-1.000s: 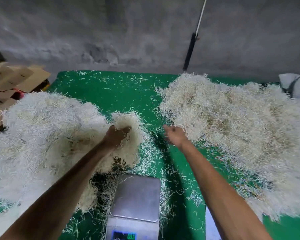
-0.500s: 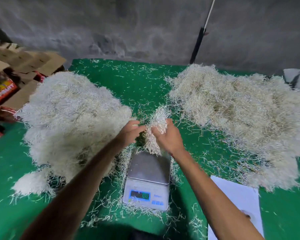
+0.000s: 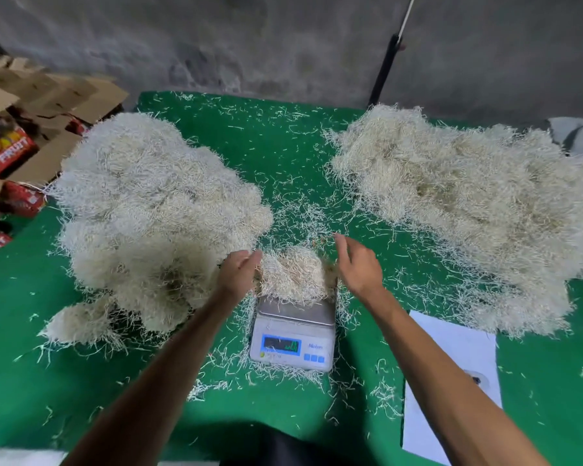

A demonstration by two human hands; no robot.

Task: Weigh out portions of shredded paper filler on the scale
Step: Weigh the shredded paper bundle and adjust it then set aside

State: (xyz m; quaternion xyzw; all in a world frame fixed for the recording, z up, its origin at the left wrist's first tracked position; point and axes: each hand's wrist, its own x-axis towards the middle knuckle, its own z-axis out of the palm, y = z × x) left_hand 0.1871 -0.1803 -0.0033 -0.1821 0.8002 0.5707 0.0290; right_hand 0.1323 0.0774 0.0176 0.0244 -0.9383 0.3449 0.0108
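Shredded paper clump (image 3: 293, 274) now sits on the scale (image 3: 293, 334) at frame centre, a rounded mound with no clear long axis. Half a second ago it hung pinched; left hand (image 3: 238, 275) and right hand (image 3: 359, 264) flank it, fingers relaxed, holding nothing.

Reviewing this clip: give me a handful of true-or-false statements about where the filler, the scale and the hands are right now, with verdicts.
1. A clump of shredded paper sits on the scale. True.
2. The right hand grips a handful of filler. False: its fingers are open beside the clump and hold nothing.
3. The left hand is open at the clump's left side. True.
4. The scale stands on the white sheet. False: it stands on the green table cover; the sheet lies to its right.
5. Two large filler piles flank the scale, the left pile and the right pile. True.
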